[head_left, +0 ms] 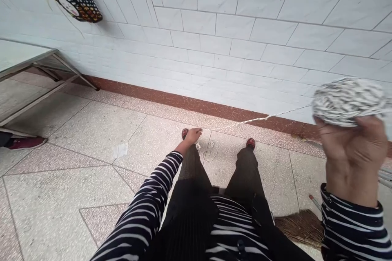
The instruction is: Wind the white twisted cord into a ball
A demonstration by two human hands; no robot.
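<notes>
A thick oval bundle of white string (349,100), streaked with dark lines, is raised at the right side of the head view. My right hand (352,151) grips it from below, fingers closed around its underside. From the bundle a twisted strand of string (257,119) runs left across to my left hand (192,135). That hand is low in front of my left leg, with its fingertips pinched on the strand's end. Loose loops of thin string (210,151) show below it, over the floor between my feet.
A tiled wall (245,20) rises ahead. At left stands a metal-framed table (58,59), with another person's shoe (27,142) near it. A dotted bag (78,4) hangs on the wall. A straw broom (301,225) lies at lower right. A pale scrap (120,150) is on the floor.
</notes>
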